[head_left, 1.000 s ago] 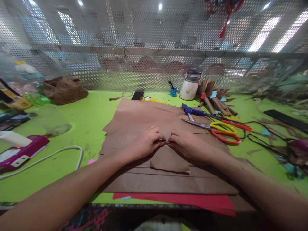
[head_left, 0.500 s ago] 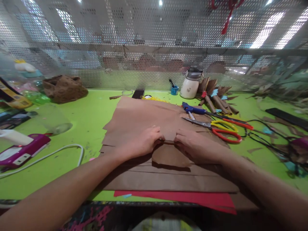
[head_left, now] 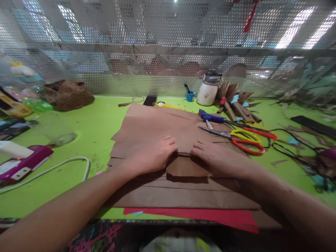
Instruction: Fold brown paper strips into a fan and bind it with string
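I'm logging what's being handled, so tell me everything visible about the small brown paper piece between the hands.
The small brown paper piece looks plain and matte. It lies over larger brown sheets, its near edge uneven and raised, casting a shadow. Along its far side runs a narrow strip, folded or rolled; I can't tell which. The left hand and right hand grip that strip from either side, hiding its ends.

Left hand (head_left: 161,154) and right hand (head_left: 212,157) probably hide the small paper's (head_left: 187,167) ends; the red strip (head_left: 251,16) is cropped above.
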{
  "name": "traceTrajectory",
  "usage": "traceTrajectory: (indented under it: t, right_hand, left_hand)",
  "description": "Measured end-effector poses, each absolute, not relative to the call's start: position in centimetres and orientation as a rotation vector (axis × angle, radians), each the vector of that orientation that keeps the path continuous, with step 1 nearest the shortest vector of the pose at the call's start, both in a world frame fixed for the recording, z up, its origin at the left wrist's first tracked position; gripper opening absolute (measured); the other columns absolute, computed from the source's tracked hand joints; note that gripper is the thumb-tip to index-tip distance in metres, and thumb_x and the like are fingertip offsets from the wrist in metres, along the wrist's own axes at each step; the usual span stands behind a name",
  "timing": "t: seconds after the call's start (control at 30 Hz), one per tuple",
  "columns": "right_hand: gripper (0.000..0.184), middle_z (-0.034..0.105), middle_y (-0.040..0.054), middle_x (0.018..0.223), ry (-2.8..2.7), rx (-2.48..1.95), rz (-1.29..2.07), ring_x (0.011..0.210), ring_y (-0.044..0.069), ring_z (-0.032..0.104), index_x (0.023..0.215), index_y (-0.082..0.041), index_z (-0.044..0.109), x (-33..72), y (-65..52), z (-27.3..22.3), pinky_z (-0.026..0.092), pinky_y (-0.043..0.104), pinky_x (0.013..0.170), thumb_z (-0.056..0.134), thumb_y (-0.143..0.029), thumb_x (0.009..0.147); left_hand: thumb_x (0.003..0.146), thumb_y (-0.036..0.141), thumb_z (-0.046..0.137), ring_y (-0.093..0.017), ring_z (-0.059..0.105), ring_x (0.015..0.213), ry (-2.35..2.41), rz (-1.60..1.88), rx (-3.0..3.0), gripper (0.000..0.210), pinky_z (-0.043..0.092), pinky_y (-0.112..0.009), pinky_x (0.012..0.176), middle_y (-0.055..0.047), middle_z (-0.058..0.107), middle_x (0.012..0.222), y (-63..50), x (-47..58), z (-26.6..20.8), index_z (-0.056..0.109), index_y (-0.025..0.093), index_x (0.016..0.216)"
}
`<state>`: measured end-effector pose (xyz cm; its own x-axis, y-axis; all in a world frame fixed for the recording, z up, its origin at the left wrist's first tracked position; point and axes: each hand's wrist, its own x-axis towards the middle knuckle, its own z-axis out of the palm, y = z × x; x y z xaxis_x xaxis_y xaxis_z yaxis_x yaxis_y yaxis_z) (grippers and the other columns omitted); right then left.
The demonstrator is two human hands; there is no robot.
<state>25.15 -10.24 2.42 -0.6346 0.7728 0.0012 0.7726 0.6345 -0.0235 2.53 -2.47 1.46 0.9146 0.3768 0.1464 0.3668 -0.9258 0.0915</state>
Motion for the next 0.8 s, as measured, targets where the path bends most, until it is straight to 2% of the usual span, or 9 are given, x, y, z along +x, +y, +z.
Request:
traceTrajectory:
  t: [0.2,0.37,0.47,0.57,0.7,0.8]
  right_hand:
    - [0.028,0.055,0.0076,0.097,-2.842,-1.298,0.012,0.089,0.022,0.048,0.098,-0.016,0.056,25.2,-10.3,2.0,0.039,0.032,0.074,0.062,-0.012,0.071]
    - [0.009,0.057,0.007,0.09,-2.763,-1.343,-0.07,0.084,0.021,0.05,0.091,-0.017,0.058,24.9,-10.2,1.3,0.038,0.031,0.071,0.052,-0.016,0.084]
    - [0.014,0.057,0.0072,0.088,-2.71,-1.39,-0.123,0.079,0.019,0.051,0.09,-0.016,0.059,24.6,-10.1,1.3,0.037,0.03,0.067,0.046,-0.019,0.089]
    - [0.014,0.058,0.0074,0.087,-2.688,-1.425,-0.151,0.078,0.019,0.051,0.089,-0.016,0.059,24.3,-10.2,1.5,0.036,0.03,0.066,0.047,-0.021,0.09]
    - [0.012,0.058,0.0082,0.09,-2.707,-1.435,-0.103,0.077,0.018,0.05,0.091,-0.015,0.056,23.8,-11.0,2.0,0.037,0.029,0.067,0.046,-0.011,0.087]
    - [0.017,0.058,0.0115,0.093,-2.765,-1.421,-0.167,0.081,0.021,0.05,0.095,-0.011,0.056,23.2,-11.5,2.2,0.039,0.032,0.071,0.049,-0.007,0.081]
  left_hand:
    - [0.083,0.01,0.043,-0.018,0.048,0.081,0.562,0.21,2.981,0.014,0.039,-0.03,0.074,-0.006,0.055,0.089,-2.5,2.3,1.7,0.056,0.016,0.084]
    - [0.086,0.014,0.041,-0.018,0.05,0.078,0.607,0.228,2.985,0.017,0.04,-0.031,0.072,-0.007,0.056,0.088,-2.2,2.3,1.2,0.057,0.016,0.086]
    - [0.087,0.017,0.04,-0.017,0.049,0.074,0.628,0.239,3.021,0.017,0.039,-0.031,0.07,-0.006,0.056,0.084,-2.1,2.4,1.1,0.058,0.016,0.085]
    - [0.088,0.019,0.04,-0.018,0.048,0.07,0.644,0.266,3.075,0.019,0.038,-0.031,0.067,-0.006,0.056,0.081,-2.3,2.5,1.1,0.057,0.016,0.081]
    - [0.088,0.019,0.04,-0.017,0.047,0.068,0.64,0.255,3.138,0.018,0.038,-0.03,0.065,-0.005,0.055,0.079,-2.5,2.6,1.2,0.055,0.017,0.078]
    - [0.087,0.017,0.041,-0.017,0.047,0.068,0.628,0.241,3.177,0.016,0.038,-0.03,0.064,-0.005,0.055,0.08,-2.5,2.7,1.1,0.054,0.017,0.078]
